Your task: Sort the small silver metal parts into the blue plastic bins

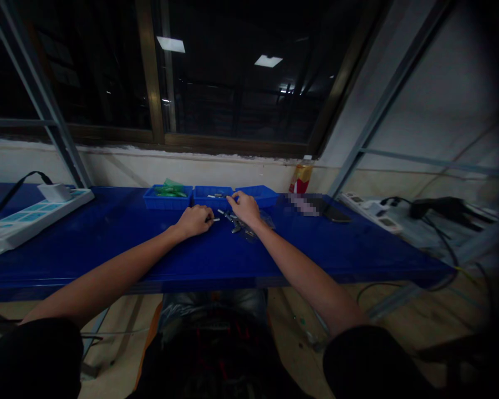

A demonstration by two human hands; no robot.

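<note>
My left hand [194, 221] rests low over the blue table, its fingers closed. A small white stick-like piece [216, 220] juts out from its fingertips. My right hand [245, 208] is at the front edge of the middle blue bin [213, 204], thumb and fingers pinched together; what they hold, if anything, is too small to make out. In that bin lie a few small white and dark pieces [214, 195]. Beneath and beside my right hand is a loose pile of small metallic and dark pieces [236, 226], with clear plastic partly under my wrist.
A left bin [149, 203] contains green plastic packets [170, 189]; a right bin [260, 194] adjoins the middle one. Behind stands a bottle [301, 178], with a dark phone [336, 213] nearby. Power strips lie at left [33, 219] and right [372, 213]. The window wall bounds the back.
</note>
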